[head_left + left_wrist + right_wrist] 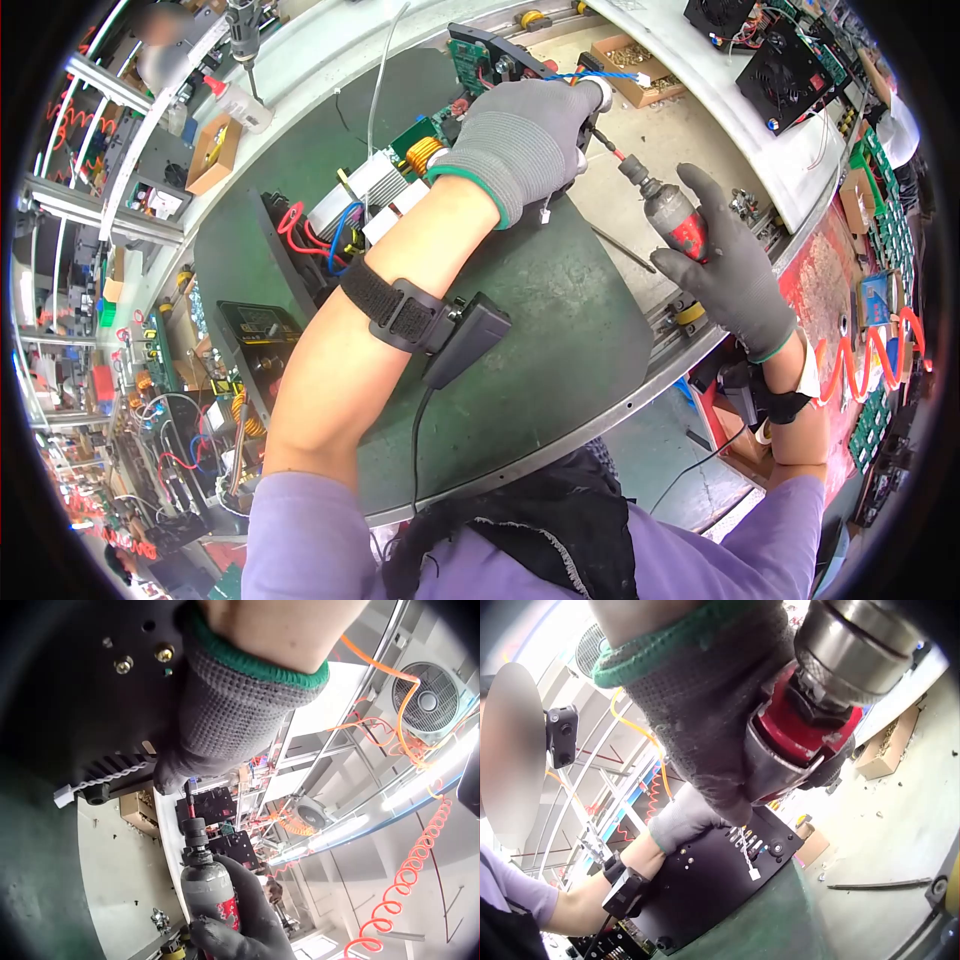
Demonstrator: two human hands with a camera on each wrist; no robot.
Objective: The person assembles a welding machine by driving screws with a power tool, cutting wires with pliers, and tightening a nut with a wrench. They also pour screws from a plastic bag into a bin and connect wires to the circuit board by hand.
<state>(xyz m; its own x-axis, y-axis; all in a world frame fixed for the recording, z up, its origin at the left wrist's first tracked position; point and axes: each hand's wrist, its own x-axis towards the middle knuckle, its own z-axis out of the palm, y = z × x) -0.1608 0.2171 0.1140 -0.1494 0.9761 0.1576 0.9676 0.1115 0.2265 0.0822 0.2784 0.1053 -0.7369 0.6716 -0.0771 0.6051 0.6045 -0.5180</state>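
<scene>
My left hand [525, 135], in a grey glove, holds the far end of a black metal panel [705, 877], fingers bent over its edge. The circuit unit's heatsink [355, 195], coils and wires show left of that hand. A twisted cable with a white plug [64, 796] hangs from the panel. My gloved right hand [735, 270] grips a red and grey power screwdriver [680, 225]. Its long bit [603, 140] points at the panel edge, close beside the left fingertips. The bit's very tip is hidden behind the left hand.
A green mat [540, 330] covers the bench under the panel. On the pale surface beyond are a carton of screws [640, 75] and a thin metal rod [622, 248]. Black fan units [785, 75] stand far right. Another screwdriver [243, 35] hangs at the upper left.
</scene>
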